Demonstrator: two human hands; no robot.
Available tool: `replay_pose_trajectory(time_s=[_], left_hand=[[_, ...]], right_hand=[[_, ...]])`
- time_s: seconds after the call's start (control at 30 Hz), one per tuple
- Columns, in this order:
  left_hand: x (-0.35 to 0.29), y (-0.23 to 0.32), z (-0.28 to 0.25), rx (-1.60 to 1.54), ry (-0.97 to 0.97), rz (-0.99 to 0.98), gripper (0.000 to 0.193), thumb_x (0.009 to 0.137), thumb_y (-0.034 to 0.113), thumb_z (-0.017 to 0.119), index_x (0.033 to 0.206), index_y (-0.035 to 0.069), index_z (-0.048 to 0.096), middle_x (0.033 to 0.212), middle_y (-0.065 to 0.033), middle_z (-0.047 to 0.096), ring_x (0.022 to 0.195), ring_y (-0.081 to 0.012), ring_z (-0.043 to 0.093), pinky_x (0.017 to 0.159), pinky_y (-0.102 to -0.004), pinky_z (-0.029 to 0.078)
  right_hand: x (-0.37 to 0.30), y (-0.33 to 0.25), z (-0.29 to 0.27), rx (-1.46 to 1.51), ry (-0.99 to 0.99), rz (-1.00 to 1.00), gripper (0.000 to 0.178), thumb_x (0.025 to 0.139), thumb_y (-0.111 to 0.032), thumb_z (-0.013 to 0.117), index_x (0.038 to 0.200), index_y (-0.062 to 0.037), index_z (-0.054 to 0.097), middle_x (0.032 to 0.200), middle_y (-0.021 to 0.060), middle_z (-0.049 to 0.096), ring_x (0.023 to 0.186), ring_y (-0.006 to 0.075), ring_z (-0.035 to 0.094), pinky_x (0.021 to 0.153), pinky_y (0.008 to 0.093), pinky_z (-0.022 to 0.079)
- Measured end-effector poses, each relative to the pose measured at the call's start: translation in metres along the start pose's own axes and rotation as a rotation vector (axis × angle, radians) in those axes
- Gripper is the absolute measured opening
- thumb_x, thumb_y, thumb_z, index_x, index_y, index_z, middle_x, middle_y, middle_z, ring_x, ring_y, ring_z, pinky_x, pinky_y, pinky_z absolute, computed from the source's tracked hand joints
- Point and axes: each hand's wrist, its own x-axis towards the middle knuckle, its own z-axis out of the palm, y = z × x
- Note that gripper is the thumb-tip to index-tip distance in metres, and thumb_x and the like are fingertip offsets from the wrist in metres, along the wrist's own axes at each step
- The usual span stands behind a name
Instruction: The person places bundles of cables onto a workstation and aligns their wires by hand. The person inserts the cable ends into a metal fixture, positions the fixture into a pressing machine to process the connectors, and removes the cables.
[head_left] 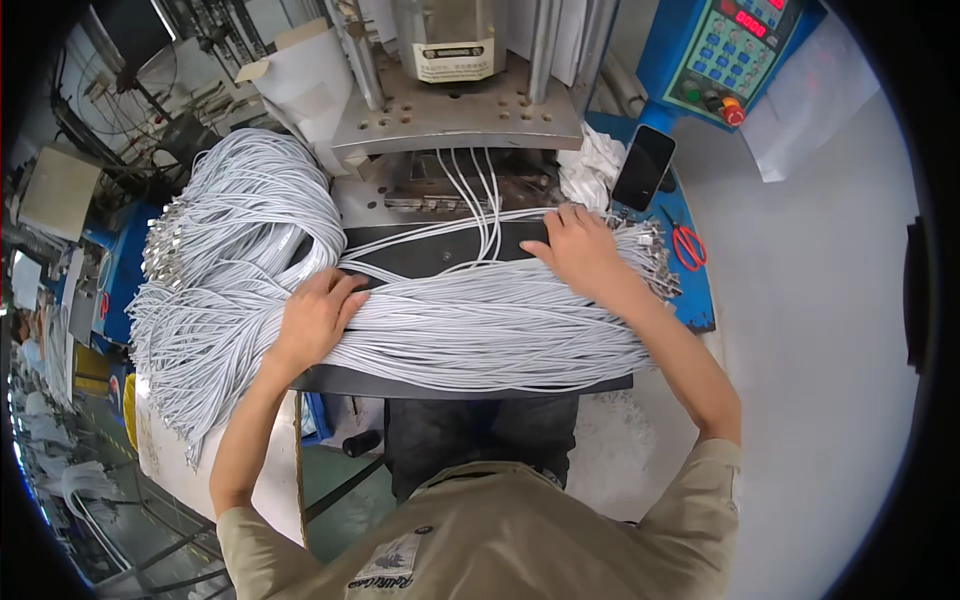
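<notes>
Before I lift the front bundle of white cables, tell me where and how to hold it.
Grip the bundle around its straight middle, probably best two-handed from the near side: between the left hand and right hand the strands run nearly parallel, whereas the left end fans out and connectors crowd the right end.

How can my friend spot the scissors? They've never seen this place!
Find the long bundle of white cables, then follow it past the right hand to its connector ends. Right of those ends, on the blue tabletop and below the black smartphone in the picture, lie the scissors. Their red looped handles stand out from the phone and white cables.
</notes>
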Motion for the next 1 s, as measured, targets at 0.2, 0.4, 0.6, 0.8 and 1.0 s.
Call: replay_pose_trajectory(time_s=[0.2, 0.4, 0.6, 0.8, 1.0], left_hand=[[-0.036, 0.014, 0.008, 0.05, 0.343, 0.238, 0.041, 0.091, 0.024, 0.068, 0.124, 0.002, 0.064, 0.119, -0.0149, 0.065, 0.105, -0.0369, 0.061, 0.095, -0.0488, 0.046], [-0.026, -0.001, 0.018, 0.033, 0.246, 0.132, 0.047, 0.087, 0.031, 0.071, 0.122, 0.001, 0.064, 0.118, -0.0153, 0.065, 0.108, -0.0366, 0.06, 0.098, -0.0484, 0.045], [-0.021, 0.039, 0.012, 0.048, 0.432, 0.153, 0.049, 0.086, 0.036, 0.074, 0.12, 0.002, 0.063, 0.118, -0.0152, 0.065, 0.11, -0.0355, 0.062, 0.103, -0.0486, 0.044], [0.01, 0.161, 0.053, -0.376, 0.295, 1.104, 0.041, 0.088, 0.031, 0.077, 0.114, 0.001, 0.064, 0.119, -0.0147, 0.064, 0.119, -0.035, 0.061, 0.102, -0.048, 0.052], [0.046, 0.069, 0.047, -0.411, 0.069, 0.34, 0.03, 0.087, 0.017, 0.076, 0.111, 0.001, 0.072, 0.14, -0.019, 0.06, 0.142, -0.0403, 0.047, 0.12, -0.0591, 0.035]], right_hand=[[-0.084, -0.068, -0.052, 0.185, 0.017, -0.191, 0.088, 0.094, -0.063, 0.059, 0.148, 0.0047, 0.048, 0.157, 0.0277, 0.044, 0.152, 0.0432, 0.033, 0.123, 0.0632, 0.019], [-0.099, -0.064, -0.014, 0.145, 0.114, -0.163, 0.088, 0.095, -0.059, 0.062, 0.153, 0.0041, 0.043, 0.159, 0.0267, 0.041, 0.151, 0.0444, 0.033, 0.123, 0.0644, 0.018], [-0.077, -0.058, -0.035, 0.575, 0.276, -0.115, 0.081, 0.097, -0.049, 0.068, 0.151, 0.006, 0.042, 0.156, 0.0261, 0.045, 0.132, 0.0422, 0.057, 0.109, 0.0566, 0.046], [0.05, -0.039, -0.021, 1.551, -0.541, 0.571, 0.055, 0.095, -0.026, 0.071, 0.137, 0.0066, 0.056, 0.126, 0.0159, 0.066, 0.084, 0.0249, 0.074, 0.057, 0.0288, 0.056], [0.071, -0.057, -0.049, 1.658, -0.326, -0.028, 0.032, 0.097, -0.017, 0.067, 0.118, 0.0066, 0.066, 0.116, 0.0132, 0.07, 0.09, 0.0236, 0.072, 0.067, 0.0324, 0.057]])
